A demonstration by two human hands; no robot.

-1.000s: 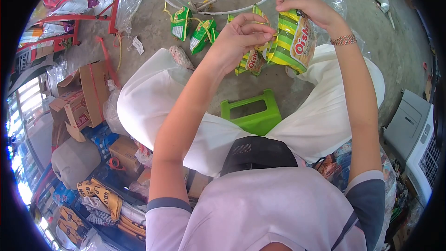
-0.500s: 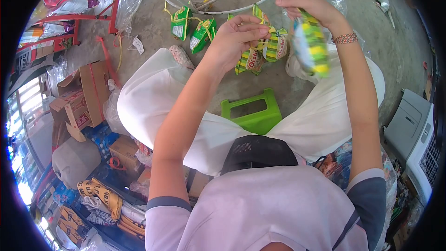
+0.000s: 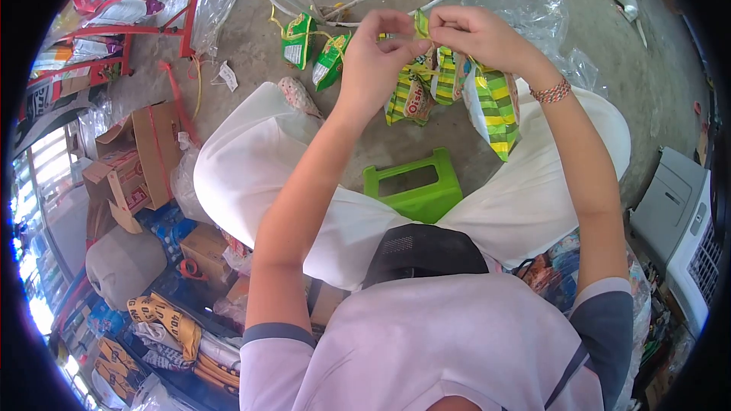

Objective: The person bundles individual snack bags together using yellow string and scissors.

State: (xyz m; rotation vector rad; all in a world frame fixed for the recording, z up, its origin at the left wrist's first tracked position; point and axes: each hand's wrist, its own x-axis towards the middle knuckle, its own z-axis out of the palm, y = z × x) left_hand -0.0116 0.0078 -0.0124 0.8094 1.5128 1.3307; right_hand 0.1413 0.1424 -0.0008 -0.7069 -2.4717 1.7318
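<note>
Fingertips of both hands pinched together at the top of a green-and-yellow snack packet string (image 3: 426,80). Right hand (image 3: 476,34) has moved in from the right since a second ago; its large snack packet (image 3: 495,106) now hangs beneath it, tilted, against the smaller ones held by the left hand (image 3: 373,49). Looks like joining work at the yellow strip. Green stool (image 3: 415,186) below, between the knees; clear plastic bag (image 3: 525,0) behind.

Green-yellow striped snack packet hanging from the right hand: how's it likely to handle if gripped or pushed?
Probably light and floppy: the snack packet dangles slack from the right hand, pinched only at its top. The glossy film looks slippery. It likely swings rather than slides if pushed, since it hangs free.
</note>
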